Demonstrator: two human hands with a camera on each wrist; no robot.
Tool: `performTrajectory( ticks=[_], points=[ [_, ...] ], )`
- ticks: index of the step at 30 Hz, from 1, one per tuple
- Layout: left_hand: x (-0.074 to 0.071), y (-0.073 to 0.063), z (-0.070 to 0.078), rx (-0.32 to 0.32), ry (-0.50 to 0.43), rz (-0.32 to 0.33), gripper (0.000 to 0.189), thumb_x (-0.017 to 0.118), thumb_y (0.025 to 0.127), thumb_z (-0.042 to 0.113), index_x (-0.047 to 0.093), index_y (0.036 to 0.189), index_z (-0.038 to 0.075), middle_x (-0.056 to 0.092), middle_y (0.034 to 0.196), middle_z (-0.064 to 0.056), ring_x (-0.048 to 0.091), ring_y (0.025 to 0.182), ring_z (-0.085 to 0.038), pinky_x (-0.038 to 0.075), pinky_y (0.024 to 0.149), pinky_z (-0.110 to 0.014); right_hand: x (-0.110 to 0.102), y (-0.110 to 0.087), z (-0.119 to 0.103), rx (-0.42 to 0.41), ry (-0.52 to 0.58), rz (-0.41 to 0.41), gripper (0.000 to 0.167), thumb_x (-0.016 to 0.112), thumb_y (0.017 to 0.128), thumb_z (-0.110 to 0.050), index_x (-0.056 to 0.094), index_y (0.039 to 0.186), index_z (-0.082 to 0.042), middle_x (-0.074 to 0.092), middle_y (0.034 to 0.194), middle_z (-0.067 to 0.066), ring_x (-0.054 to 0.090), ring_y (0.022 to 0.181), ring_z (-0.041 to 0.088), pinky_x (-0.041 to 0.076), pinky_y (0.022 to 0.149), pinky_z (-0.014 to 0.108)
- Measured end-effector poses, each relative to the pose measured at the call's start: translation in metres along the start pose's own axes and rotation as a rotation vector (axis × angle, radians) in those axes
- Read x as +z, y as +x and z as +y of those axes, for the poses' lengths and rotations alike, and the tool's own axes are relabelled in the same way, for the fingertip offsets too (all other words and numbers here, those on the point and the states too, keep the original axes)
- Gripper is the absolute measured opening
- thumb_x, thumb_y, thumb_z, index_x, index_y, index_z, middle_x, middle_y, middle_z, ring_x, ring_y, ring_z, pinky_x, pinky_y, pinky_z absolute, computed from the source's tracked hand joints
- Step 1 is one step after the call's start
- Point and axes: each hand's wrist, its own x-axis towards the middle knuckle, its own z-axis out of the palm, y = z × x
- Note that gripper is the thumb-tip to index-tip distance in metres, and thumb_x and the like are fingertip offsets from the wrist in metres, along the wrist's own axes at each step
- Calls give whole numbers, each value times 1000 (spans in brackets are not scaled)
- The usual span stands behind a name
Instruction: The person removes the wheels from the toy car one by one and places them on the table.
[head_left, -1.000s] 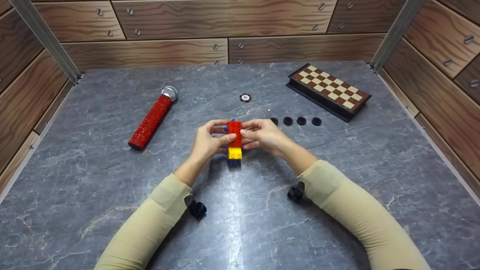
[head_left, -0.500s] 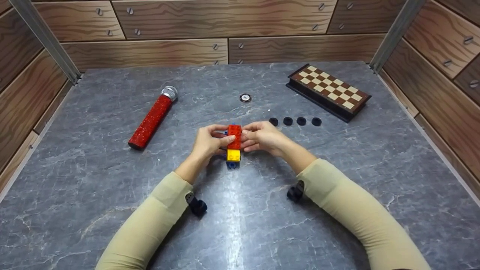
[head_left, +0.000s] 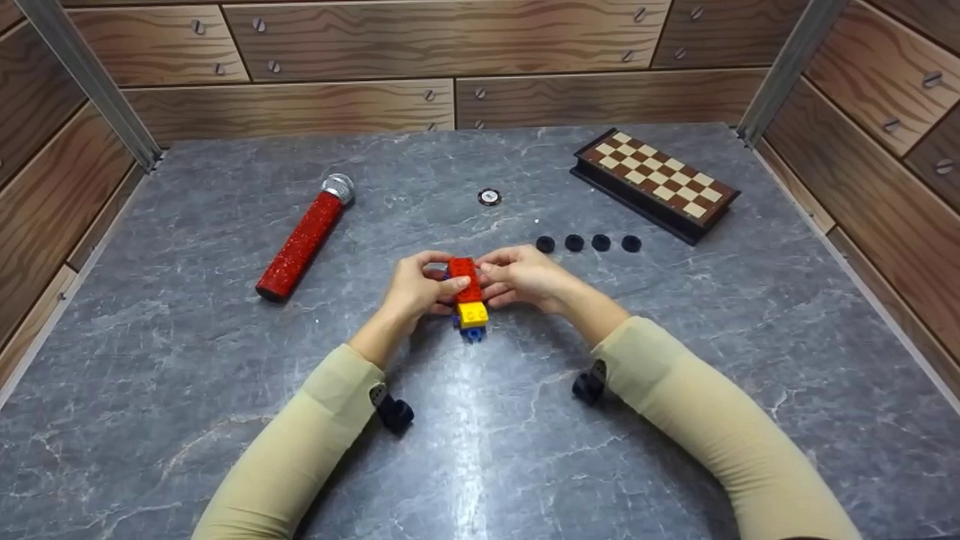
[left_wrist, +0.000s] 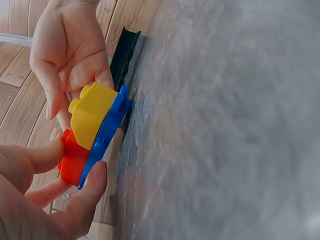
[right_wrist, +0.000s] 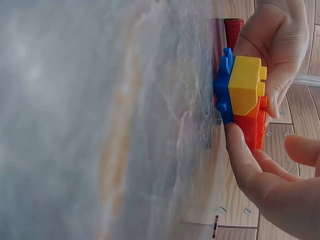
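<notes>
A building-block toy made of a red brick and a yellow brick on a blue base is between both hands, low over the grey table. My left hand pinches it, thumb on top of the red brick and a finger under the base. From the other side, my right hand reaches in with its fingertips at the blue base and the red brick. The right thumb stands apart from the toy in the right wrist view.
Several small black discs lie in a row at the right, below a chessboard box. Behind the toy is a poker chip. To the left lies a red glittery microphone. Wood-patterned walls border the table.
The toy has come a little nearer to the person and turned slightly, its yellow end swinging right. Both hands have moved slightly with it, and the left thumb still presses the red brick.
</notes>
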Motion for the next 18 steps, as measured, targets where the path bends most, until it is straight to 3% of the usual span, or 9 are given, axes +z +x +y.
performTrajectory(
  ticks=[8,18],
  points=[
    [-4,1,-1,-3,30,4,38,76,77,6,59,111,1,59,103,-17,61,72,-22,56,62,-35,-5,-5,-1,-5,-38,-14,39,47,98,-11,42,132,7,56,115,23,64,91,27,50,84,41],
    [-12,4,2,-81,-17,-14,31,60,92,18,57,117,0,59,107,-13,61,74,-23,55,61,-34,-3,-22,4,50,-176,-13,40,59,90,-7,48,126,5,55,112,22,63,85,28,53,77,40]
  ],
)
